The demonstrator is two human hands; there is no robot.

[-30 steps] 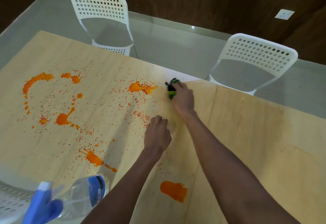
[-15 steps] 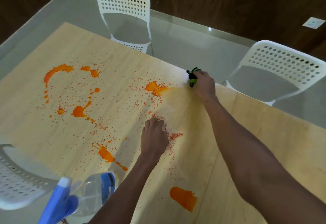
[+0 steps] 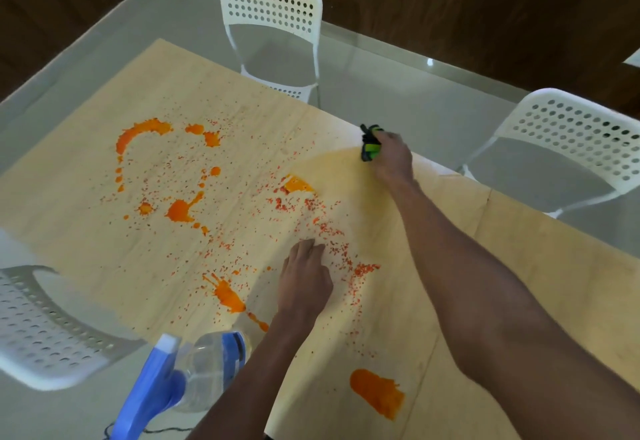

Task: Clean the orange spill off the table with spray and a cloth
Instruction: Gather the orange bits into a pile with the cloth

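Right hand [image 3: 393,159] grips bunched green-and-black cloth [image 3: 370,143], pressed on table [image 3: 519,283] near far edge; wet yellowish smear beside it; left hand [image 3: 304,280] rests on tabletop, fingers loosely curled, holding nothing, among orange specks; orange spill [image 3: 180,211] spread in blotches across left and centre, one patch at near edge; spray bottle [image 3: 207,367], blue trigger, lies near left forearm; white chairs [image 3: 273,3] around table.

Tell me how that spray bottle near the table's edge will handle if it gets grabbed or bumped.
The spray bottle looks like clear thin plastic, so probably light and slightly squeezable. It seems to lie tilted at the table edge, so a nudge from the left hand might roll or drop it.
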